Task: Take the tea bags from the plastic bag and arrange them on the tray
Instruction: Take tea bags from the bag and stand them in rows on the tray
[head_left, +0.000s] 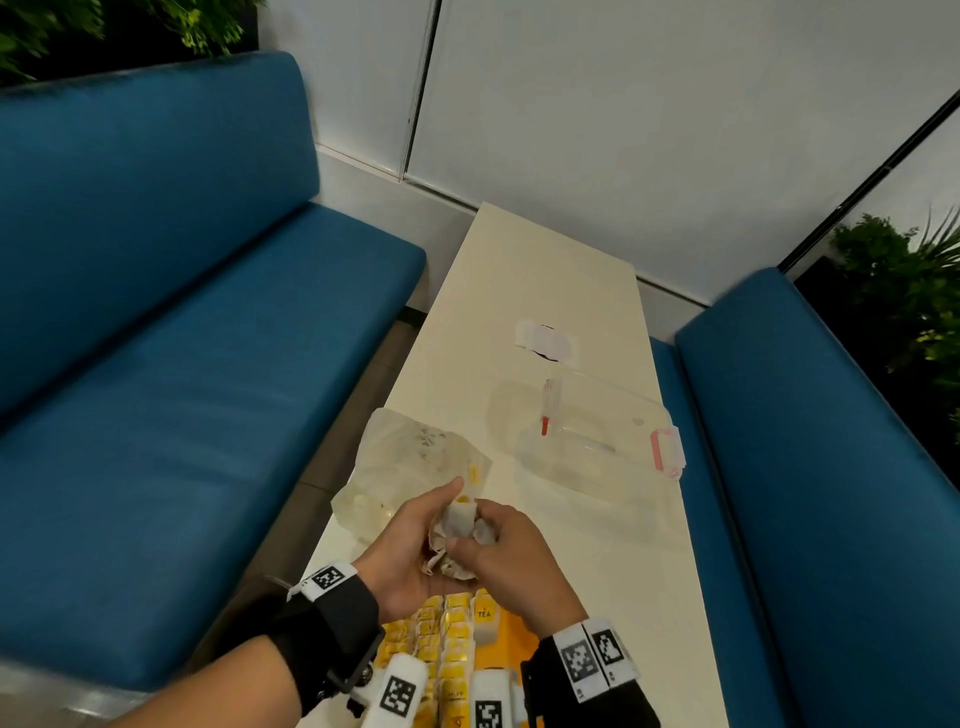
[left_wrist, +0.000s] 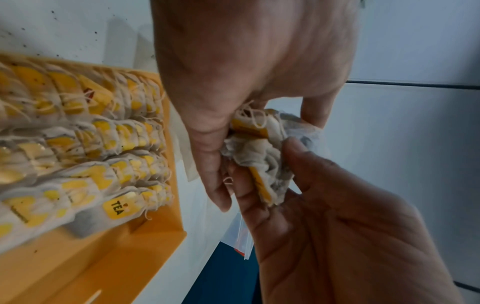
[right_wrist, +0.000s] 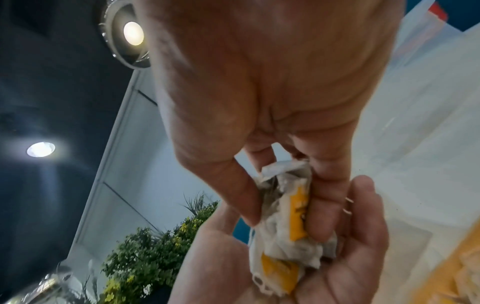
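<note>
Cradling a clump of tea bags in the left hand — right hand pinching them — above the tray.

Wrists hide much of the tray, cut off below.

A long cream table runs between two blue cushioned benches, left and right. A clear plastic box with pink clasps sits right of centre; green plants stand far right.
</note>
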